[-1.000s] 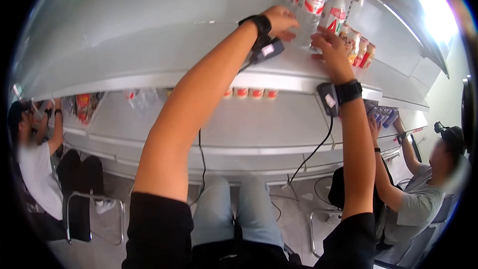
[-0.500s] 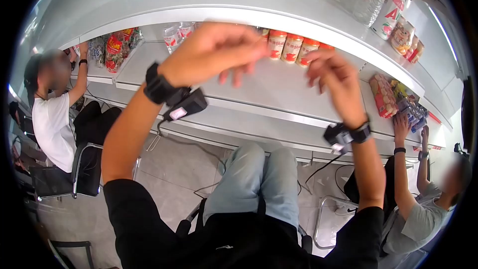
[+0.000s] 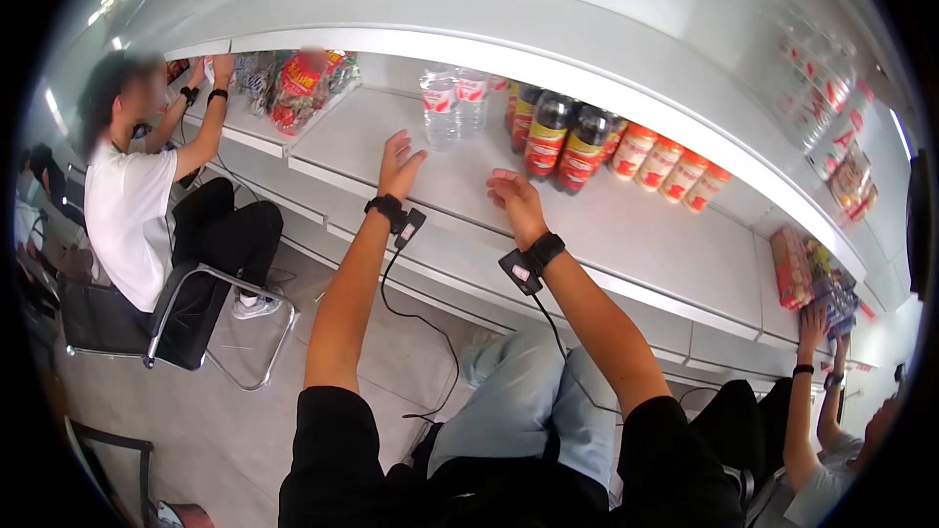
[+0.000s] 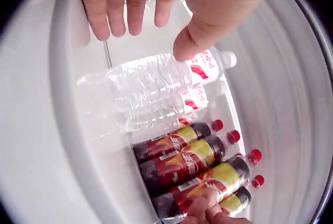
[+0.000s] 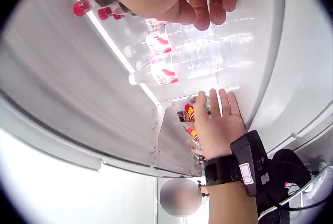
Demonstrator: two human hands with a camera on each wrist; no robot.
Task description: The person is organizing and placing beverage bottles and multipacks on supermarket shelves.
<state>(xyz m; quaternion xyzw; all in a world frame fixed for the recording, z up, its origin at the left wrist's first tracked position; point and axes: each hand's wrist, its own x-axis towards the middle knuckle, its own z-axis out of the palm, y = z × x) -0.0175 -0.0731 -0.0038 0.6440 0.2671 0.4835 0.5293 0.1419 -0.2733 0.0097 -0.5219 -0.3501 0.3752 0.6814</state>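
Note:
My left hand (image 3: 399, 168) hovers over the front of the middle shelf, fingers spread and holding nothing. Beyond it stand clear water bottles (image 3: 439, 110) with red and white labels; in the left wrist view the thumb overlaps the nearest water bottle (image 4: 156, 78). To the right, my right hand (image 3: 518, 203) hangs loosely bent with nothing in it, in front of dark cola bottles (image 3: 550, 135) with red and yellow labels. The right wrist view has both hands on either side of the water bottles (image 5: 165, 70).
Orange-capped bottles (image 3: 661, 162) stand right of the cola. Red snack bags (image 3: 297, 88) fill the left section, where a seated person (image 3: 132, 196) reaches in. Another person's hands (image 3: 814, 328) are at packages on the right. More water bottles (image 3: 827, 88) are on the upper shelf.
Both hands have come down from the upper shelf's bottles to the middle shelf and moved left. The head view has swung left, bringing the cola and water bottles into sight.

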